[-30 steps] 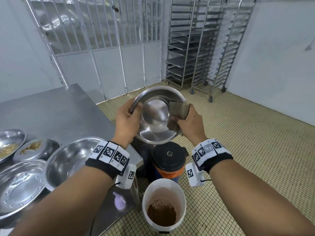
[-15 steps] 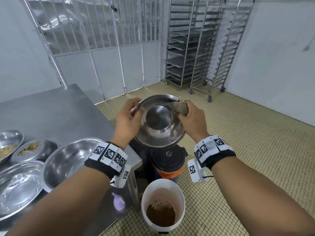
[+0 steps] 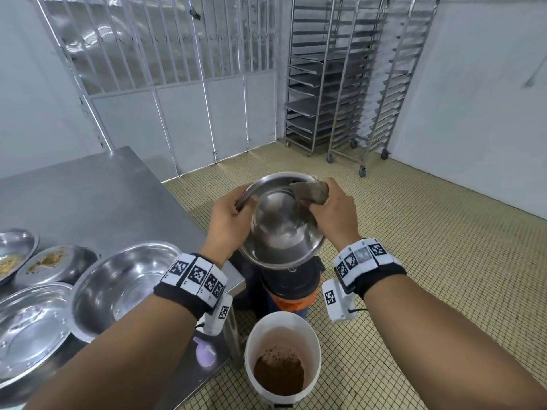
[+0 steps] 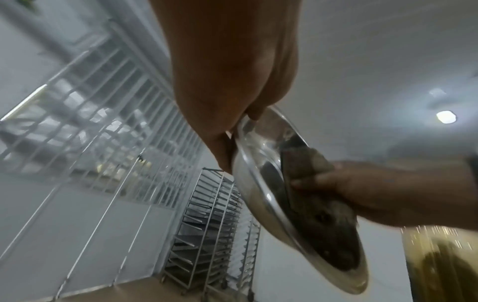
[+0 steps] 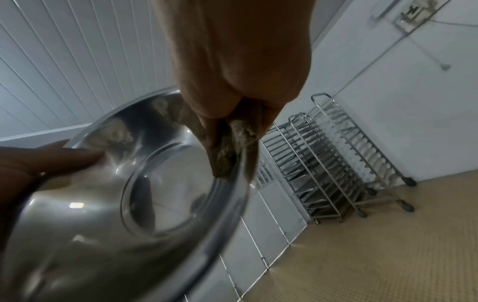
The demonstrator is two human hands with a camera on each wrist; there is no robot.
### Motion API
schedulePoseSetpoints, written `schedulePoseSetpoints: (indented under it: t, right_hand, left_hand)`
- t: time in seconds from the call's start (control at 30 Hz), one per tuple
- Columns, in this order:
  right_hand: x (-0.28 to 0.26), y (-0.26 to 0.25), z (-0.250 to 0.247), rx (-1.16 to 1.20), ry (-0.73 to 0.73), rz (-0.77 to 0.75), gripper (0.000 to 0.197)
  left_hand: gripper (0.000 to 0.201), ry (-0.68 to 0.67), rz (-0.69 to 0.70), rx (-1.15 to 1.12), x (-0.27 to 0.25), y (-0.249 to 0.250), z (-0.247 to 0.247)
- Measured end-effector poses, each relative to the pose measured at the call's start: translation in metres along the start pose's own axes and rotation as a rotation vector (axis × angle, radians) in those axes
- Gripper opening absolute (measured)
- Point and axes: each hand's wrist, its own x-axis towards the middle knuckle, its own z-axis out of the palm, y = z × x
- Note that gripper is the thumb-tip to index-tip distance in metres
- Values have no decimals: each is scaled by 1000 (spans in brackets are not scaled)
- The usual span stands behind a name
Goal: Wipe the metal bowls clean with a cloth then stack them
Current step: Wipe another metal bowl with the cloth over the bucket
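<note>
Right now I am holding the metal bowl (image 3: 281,223) up in the air, out past the corner of the tabletop (image 3: 88,187) and above the black-lidded bin (image 3: 291,281) and the white bucket (image 3: 282,359) on the floor. My left hand (image 3: 229,220) is gripping its left rim, thumb inside and fingers curled behind, so the open side is tilting toward me. My right hand (image 3: 331,214) is closed around the bunched brown cloth (image 3: 310,192) and pressing it against the upper right of the rim; the right wrist view is showing the cloth wedged between my fingers and the edge.

To do this step well, I am judging that the cloth should be running all the way round the inner wall, then down into the flat bottom, with the left hand turning the bowl a little at a time so each stretch is coming under the cloth. I am keeping the grip on the rim firm, since polished steel could slip under a sideways push. Holding it over the bucket is sensible: any crumbs should be falling there, not on the tabletop.

On the tabletop a large clean-looking bowl (image 3: 124,285) is sitting near the edge, a shallow pan (image 3: 29,329) beside it, and two soiled dishes (image 3: 50,261) farther left are waiting.
</note>
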Motion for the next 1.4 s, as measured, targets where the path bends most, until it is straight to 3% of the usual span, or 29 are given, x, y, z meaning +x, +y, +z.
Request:
schedulePoseSetpoints:
  t: [0.07,0.23,0.4,0.57,0.7,0.8,0.93,1.0,1.07,1.23,1.4]
  right_hand:
    - [4,-4,-2,-43,14,-34,32]
    - [-3,-4,2,43,-15,35,49]
    - [5,-5,-1,8,33,18,39]
    - [4,-5,-1,14,43,-86,21]
    - [1,-8,-5,-73,-26,-200,21]
    - [2,-13,-6,-60,-31,-208,23]
    - [-1,-15,-5,85,47,-69,36]
    - [-5,-13,0,131,10,-4,47]
    - [-8,-9,3,136,-17,19,52]
    - [7,-11,-10,17,22,-59,38]
    - [9,-18,-12,-146,-86,-256,31]
  left_hand:
    - [19,22,-13,-48,0,2,2]
    - [36,224,-74,-293,4,3,2]
    - [21,94,10,-90,-1,8,1]
    - [20,110,-36,-170,-5,8,-3]
    - [19,13,6,40,4,9,-11]
    - [17,-52,-31,38,11,16,-14]
    - [19,85,-66,-132,12,14,-11]
    - [20,219,-99,-260,10,12,-7]
    - [22,260,-98,-300,6,12,-4]
    - [14,158,34,0,3,6,-10]
    - [28,-37,110,204,21,14,-17]
